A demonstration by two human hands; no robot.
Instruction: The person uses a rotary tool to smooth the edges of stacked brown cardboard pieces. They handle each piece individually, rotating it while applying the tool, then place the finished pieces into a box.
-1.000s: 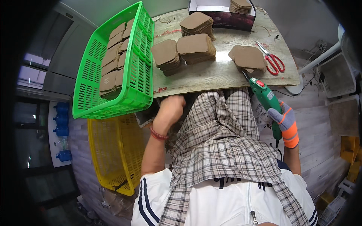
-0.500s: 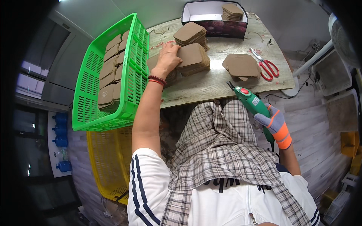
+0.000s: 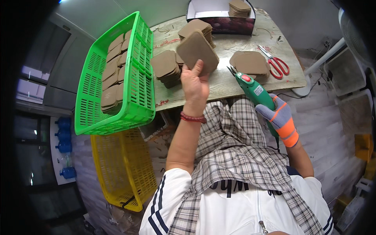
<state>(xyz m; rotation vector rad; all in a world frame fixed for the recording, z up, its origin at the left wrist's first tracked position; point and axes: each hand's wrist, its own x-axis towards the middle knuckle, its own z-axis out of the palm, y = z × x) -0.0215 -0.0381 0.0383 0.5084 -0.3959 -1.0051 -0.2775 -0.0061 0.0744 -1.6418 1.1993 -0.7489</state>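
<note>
My bare left hand grips a brown pad, square with rounded corners, thumb on its top face and fingers hidden beneath. It is raised and tilted over the table. In my gloved right hand are green electric scissors with a red button, their dark blades pointing up and left toward the table edge. Just beyond the blades lies a low brown stack of pads. Left of the held pad stands another stack of pads; a taller pile rises behind it, partly covered.
A green crate filled with brown pads stands left of the wooden table, above a yellow crate. Red-handled scissors lie at the right. A dark open box sits at the back. A fan stands beyond the right edge.
My left hand has moved right and nearer, lifting a pad from the stacks. The electric scissors in my right hand have shifted slightly left and up.
</note>
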